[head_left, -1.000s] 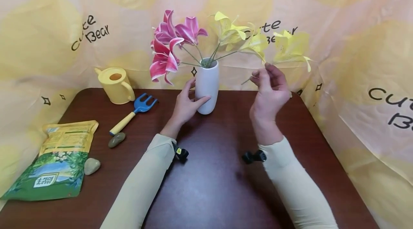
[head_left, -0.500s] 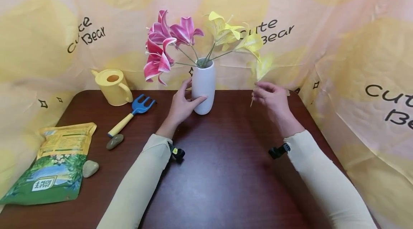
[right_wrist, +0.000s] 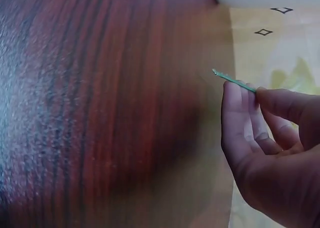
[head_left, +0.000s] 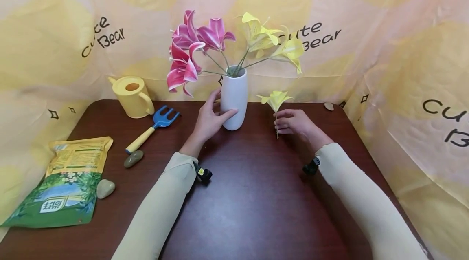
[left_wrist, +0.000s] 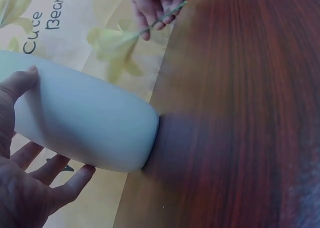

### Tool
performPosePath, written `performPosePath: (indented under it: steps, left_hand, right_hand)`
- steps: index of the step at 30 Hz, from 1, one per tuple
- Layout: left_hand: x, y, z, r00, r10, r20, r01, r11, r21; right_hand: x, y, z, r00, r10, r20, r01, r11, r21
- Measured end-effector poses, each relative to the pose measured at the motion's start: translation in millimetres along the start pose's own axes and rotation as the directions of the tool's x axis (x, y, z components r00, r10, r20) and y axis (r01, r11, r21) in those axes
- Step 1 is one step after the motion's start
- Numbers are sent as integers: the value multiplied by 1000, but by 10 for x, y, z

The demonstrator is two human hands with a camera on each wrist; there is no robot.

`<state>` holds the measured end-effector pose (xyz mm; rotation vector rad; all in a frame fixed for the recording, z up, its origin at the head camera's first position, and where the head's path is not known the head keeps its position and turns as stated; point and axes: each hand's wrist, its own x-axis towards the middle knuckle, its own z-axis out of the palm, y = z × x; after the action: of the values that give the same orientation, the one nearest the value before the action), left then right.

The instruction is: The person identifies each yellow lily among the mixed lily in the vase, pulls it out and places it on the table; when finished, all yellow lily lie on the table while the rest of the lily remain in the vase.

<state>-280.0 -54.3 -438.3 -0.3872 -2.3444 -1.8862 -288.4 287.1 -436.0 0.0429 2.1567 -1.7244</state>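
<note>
Lilies [head_left: 215,35], pink and yellow, already in white cylindrical vase [head_left: 234,93] gripped by left hand [head_left: 212,119]; right hand [head_left: 297,123] pinches trumpet-shaped yellow bloom [head_left: 275,100] outside, apparently remaining.

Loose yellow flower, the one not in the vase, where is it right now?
In the head view, the loose yellow flower is right of the white vase, held upright in the right hand.

Upright white vase [head_left: 234,99], pink lilies [head_left: 215,35] and yellow lilies [head_left: 256,34] fanning out, single yellow flower [head_left: 276,100] upright nearby
</note>
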Motion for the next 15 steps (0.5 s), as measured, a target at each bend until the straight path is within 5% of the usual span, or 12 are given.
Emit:
performPosePath:
  steps: [15]
  left_hand:
    - [-3, 10, 1, 1000, -23, 1, 23, 1000, 13]
  right_hand:
    - [19, 64, 36, 995, 74, -66, -76, 997, -19]
